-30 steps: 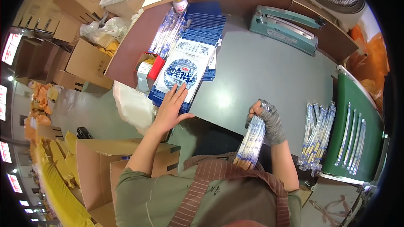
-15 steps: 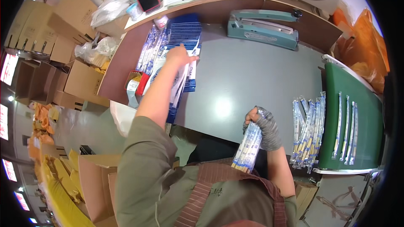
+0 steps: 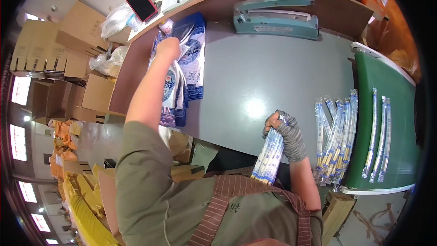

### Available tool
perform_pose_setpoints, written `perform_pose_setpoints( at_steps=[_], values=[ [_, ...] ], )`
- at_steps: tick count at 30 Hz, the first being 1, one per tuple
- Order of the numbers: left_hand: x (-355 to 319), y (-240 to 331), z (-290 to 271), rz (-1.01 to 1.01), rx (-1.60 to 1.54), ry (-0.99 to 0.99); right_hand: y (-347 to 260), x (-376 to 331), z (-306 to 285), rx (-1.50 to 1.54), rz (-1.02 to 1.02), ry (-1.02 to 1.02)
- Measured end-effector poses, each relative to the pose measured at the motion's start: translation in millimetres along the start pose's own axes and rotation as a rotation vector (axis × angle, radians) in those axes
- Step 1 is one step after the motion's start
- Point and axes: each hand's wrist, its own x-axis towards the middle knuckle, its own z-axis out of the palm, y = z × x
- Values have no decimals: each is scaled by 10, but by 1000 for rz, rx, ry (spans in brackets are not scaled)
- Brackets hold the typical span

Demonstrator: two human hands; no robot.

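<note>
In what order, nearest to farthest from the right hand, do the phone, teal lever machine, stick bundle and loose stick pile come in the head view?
1. Stick bundle: held in the right hand.
2. Loose stick pile: to its right.
3. Teal lever machine: far side of the table.
4. Phone: far left.

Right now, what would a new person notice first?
Probably the green board on the right, with wrapped sticks on it, and the teal machine at the back of the grey table. The right hand grips a wrapped bundle in front; the left hand is at blue-white bags, back left.
</note>
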Motion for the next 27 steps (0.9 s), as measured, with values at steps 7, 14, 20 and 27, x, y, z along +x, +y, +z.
perform_pose_setpoints(
  at_steps=[7, 14, 20, 27],
  values=[
    [-557, -115, -964, 657, -241, 280, 56, 6, 90, -6, 7, -42],
    [-81, -322, -1677, 638, -16, 536, 99, -49, 273, 51, -7, 7],
    [-599, -183, -1110, 733, -850, 355, 59, -80, 324, 44, -17, 105],
    [-1172, -482, 839, 781, -1121, -130, 126, -22, 443, 27, -42, 155]
  ],
)
